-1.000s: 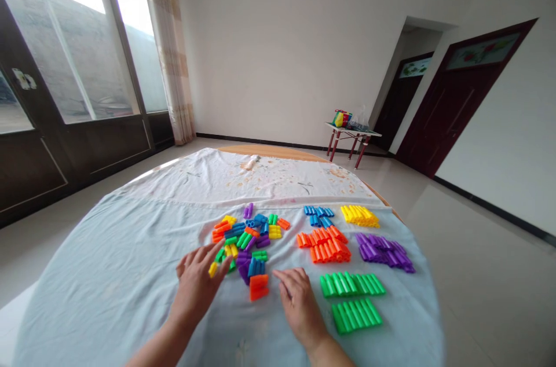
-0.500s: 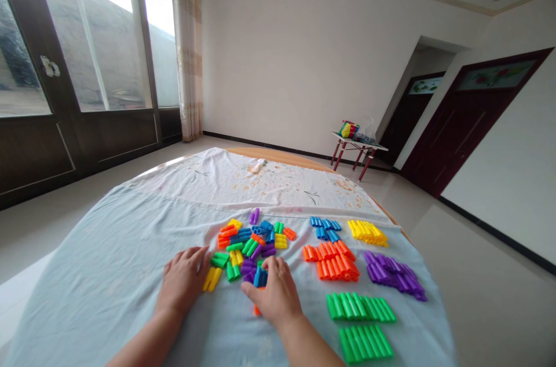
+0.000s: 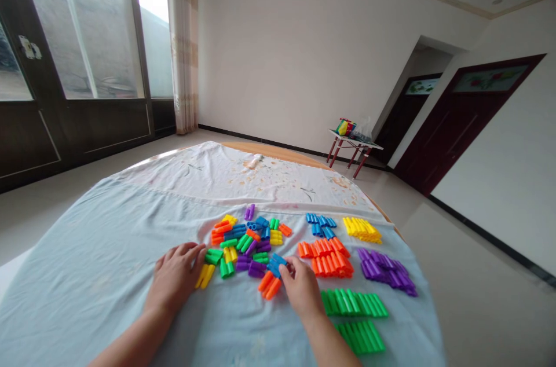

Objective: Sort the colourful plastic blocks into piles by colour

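My right hand pinches a blue piece between thumb and fingers, just above and beside an orange piece on the cloth. My left hand rests on the cloth with its fingers slightly spread, beside a yellow piece and a green piece. Between the hands and beyond them lies a mixed pile of small paired tubes in purple, green, blue, orange and yellow.
To the right lie sorted groups: blue, yellow, orange, purple and green. The round table has a wrinkled cloth. Farther off stands a small table with bags.
My right hand has moved right with the blue piece, lifting it off the pile's near edge. The orange piece now shows fully. The view has shifted slightly.
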Action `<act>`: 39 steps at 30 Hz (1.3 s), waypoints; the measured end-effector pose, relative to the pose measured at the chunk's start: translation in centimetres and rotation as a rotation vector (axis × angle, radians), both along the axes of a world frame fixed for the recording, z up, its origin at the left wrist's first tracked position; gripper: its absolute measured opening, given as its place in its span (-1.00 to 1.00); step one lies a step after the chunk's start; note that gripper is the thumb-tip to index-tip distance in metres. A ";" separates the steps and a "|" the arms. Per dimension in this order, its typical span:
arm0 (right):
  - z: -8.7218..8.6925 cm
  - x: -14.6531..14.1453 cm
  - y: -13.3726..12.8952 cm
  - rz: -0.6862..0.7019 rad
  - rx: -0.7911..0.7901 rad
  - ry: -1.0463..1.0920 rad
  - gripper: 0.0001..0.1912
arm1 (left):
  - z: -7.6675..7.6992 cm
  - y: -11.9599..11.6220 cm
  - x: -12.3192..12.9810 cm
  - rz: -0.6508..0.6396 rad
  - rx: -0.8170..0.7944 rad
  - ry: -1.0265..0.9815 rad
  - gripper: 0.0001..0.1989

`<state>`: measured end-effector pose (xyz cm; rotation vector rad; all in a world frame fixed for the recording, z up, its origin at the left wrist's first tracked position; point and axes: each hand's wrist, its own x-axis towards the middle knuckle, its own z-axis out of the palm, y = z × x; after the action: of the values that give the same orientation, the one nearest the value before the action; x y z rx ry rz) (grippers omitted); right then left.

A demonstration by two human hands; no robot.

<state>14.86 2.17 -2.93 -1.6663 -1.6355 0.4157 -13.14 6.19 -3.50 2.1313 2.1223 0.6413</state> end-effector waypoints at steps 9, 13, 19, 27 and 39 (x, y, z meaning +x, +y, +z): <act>-0.3 0.6 -0.3 0.071 0.092 -0.158 -0.62 | -0.4 0.1 -0.2 -0.007 -0.004 0.016 -0.59; -0.4 0.5 -0.3 0.099 0.080 -0.150 -0.60 | -0.6 0.3 -0.4 -0.011 -0.002 0.014 -0.57; -0.6 0.1 -0.6 0.109 0.095 -0.161 -0.57 | -0.8 0.7 -0.7 -0.026 -0.015 -0.016 -0.56; 4.1 3.1 2.2 0.029 0.131 -0.266 -0.66 | -1.5 1.2 -1.2 -0.032 -0.038 -0.041 -0.56; 5.6 12.3 11.9 -0.326 -0.090 -0.560 -0.75 | -3.6 2.4 -2.2 -0.012 -0.026 -0.015 -0.59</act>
<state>27.17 14.08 2.71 -2.2085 -1.6897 -0.1628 -15.31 8.55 -7.08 2.1180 2.0965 0.6232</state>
